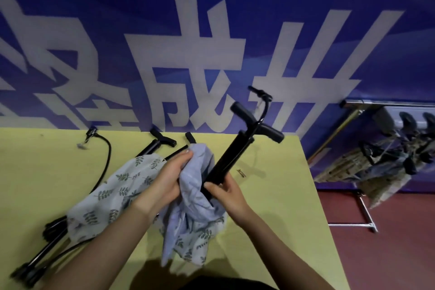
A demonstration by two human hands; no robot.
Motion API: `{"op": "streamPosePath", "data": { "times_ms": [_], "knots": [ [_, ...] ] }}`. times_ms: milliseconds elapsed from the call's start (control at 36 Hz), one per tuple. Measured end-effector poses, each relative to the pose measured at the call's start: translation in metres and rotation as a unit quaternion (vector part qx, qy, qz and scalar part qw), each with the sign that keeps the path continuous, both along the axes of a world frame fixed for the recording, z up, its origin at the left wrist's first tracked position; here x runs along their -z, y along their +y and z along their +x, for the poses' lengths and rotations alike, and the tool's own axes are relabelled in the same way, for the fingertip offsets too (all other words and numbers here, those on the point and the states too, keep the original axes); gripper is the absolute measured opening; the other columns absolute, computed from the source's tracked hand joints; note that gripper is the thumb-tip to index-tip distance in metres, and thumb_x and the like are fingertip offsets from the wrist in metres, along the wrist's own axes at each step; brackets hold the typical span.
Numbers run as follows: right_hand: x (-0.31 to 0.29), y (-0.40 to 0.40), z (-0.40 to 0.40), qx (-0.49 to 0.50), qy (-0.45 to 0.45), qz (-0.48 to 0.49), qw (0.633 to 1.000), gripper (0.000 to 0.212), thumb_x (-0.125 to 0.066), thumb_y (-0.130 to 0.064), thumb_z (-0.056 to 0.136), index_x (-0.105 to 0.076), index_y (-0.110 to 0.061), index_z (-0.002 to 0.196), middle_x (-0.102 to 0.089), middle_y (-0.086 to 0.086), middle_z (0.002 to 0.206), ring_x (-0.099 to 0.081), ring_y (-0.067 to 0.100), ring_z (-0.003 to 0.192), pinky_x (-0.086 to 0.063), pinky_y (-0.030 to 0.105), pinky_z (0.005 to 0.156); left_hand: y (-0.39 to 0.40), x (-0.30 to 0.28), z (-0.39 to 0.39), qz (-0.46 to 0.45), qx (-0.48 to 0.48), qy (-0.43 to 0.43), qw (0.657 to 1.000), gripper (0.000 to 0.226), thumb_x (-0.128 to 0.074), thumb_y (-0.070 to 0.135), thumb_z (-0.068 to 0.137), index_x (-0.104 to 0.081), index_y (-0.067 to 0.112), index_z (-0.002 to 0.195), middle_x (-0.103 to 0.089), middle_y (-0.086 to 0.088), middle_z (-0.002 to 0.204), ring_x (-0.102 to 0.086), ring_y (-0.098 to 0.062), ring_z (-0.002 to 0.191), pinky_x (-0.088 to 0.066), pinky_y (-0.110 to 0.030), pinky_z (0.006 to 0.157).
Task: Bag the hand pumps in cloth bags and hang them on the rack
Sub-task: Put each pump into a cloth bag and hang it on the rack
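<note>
Black from its T-shaped handle down the slim barrel, the hand pump [231, 155] we are bagging stands tilted above the yellow worktop [277, 183], handle up and to the right, with a thin hose arching over the handle. Its lower end sits inside the mouth of a pale grey-blue cloth bag [193, 221] printed with small dark leaf sprigs; the bag hangs crumpled between our hands. Our right hand [226, 193] grips the barrel low down, fingers curled round it just where it enters the cloth. Our left hand [170, 179] grips the bag's upper edge, fingers closed on bunched fabric beside the barrel. On the worktop to the left lies a second leaf-print bag [110, 195] over another black pump [40, 256], whose foot end pokes out at the lower left; a further pump handle [162, 140] and a loose black hose [106, 155] lie near the blue banner wall [211, 19]. At the right, well apart, a metal rack [367, 214] carries several filled bags, blurred.
</note>
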State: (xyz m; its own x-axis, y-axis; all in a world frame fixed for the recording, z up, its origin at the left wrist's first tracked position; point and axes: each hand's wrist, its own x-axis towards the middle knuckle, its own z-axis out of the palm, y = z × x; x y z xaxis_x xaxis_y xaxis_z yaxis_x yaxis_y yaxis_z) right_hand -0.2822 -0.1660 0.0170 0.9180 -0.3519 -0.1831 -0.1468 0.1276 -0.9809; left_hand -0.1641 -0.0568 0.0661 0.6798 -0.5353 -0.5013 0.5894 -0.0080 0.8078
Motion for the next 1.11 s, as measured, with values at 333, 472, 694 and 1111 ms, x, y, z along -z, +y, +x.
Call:
{"op": "streamPosePath", "data": {
  "times_ms": [333, 472, 694, 1111],
  "knots": [
    [-0.015, 0.046, 0.004, -0.136, -0.008, -0.094, 0.986, 0.048, -0.048, -0.016, 0.092, -0.034, -0.022, 0.137, -0.051, -0.002, 0.097, -0.05, 0.001, 0.077, -0.04, 0.019, 0.074, 0.049, -0.04, 0.015, -0.067, -0.035, -0.029, 0.997, 0.051, -0.032, 0.04, 0.101, -0.059, 0.002, 0.122, -0.063, -0.018, 0.125, -0.054, -0.029, 0.123, -0.04, -0.037, 0.106],
    [-0.022, 0.062, 0.011, -0.144, -0.02, -0.113, 0.983, 0.054, -0.029, -0.049, 0.1, -0.012, -0.042, 0.151, -0.026, -0.036, 0.147, -0.026, -0.016, 0.134, -0.027, 0.012, 0.108, 0.062, -0.055, 0.016, -0.088, 0.015, -0.083, 0.993, 0.073, -0.039, 0.057, 0.083, -0.057, 0.0, 0.125, -0.064, -0.018, 0.124, -0.059, -0.027, 0.118, -0.041, -0.038, 0.104],
    [-0.023, 0.088, 0.028, -0.087, -0.005, -0.12, 0.989, 0.03, -0.034, -0.039, 0.103, -0.037, -0.051, 0.132, -0.046, -0.041, 0.129, -0.041, -0.01, 0.128, -0.034, 0.018, 0.106, 0.086, -0.063, 0.029, -0.092, 0.008, -0.112, 0.989, 0.073, -0.038, 0.059, 0.083, -0.062, -0.002, 0.116, -0.068, -0.021, 0.114, -0.064, -0.029, 0.11, -0.048, -0.034, 0.092],
    [-0.017, 0.086, 0.049, -0.187, -0.013, -0.293, 0.937, 0.035, -0.036, -0.051, 0.097, -0.047, -0.017, 0.091, -0.041, 0.004, 0.073, -0.037, 0.011, 0.065, -0.031, 0.032, 0.064, 0.106, -0.053, 0.056, -0.054, -0.047, -0.09, 0.993, 0.038, -0.044, 0.042, 0.097, -0.068, 0.013, 0.102, -0.073, -0.005, 0.089, -0.068, -0.018, 0.089, -0.049, -0.033, 0.085]
  ]
}}
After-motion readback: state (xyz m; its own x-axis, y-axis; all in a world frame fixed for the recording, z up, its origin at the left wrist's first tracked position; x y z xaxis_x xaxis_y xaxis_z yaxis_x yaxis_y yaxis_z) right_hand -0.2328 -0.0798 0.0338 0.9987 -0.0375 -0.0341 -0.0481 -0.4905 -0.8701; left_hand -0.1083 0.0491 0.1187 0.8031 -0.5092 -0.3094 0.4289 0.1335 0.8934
